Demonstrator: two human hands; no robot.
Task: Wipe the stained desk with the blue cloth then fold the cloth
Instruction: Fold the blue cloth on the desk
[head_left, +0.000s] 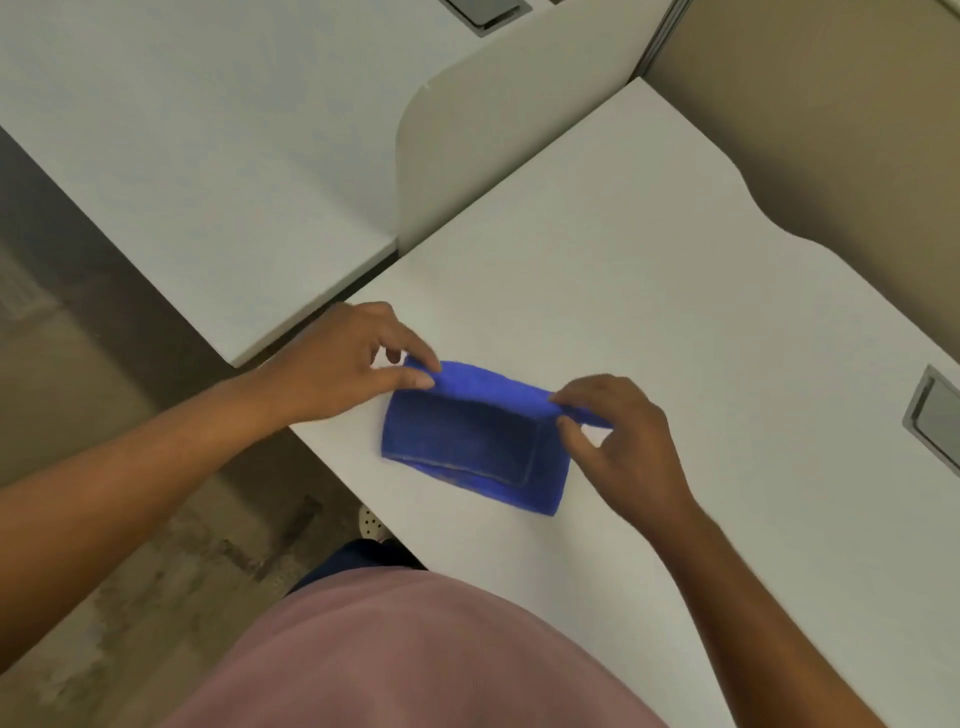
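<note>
Desk (649, 322), white and broad, fills the scene from six o'clock up to one o'clock, with its near-left edge running diagonally just behind the cloth; no stain shows on its surface, so the wiping looks done and the folding is the step in hand. A curved white divider panel (467, 150) stands at twelve o'clock, well apart from the work, and a grey cable hatch (935, 415) is set into the top at three o'clock. Bare desk lies open toward one and two o'clock, giving plenty of room; toward nine o'clock the edge is close, so any drift that way risks the cloth hanging over. The blue cloth (467, 447) lies flat at the middle, already doubled into a rectangle with a stitched hem showing at its near side. Its far edge is lifted into a low roll, probably so it can be brought over toward six o'clock for another fold. The left hand (337, 364) pinches the far corner at ten o'clock between thumb and fingertips; the right hand (618, 431) pinches the other far corner at three o'clock of the cloth, likewise.
</note>
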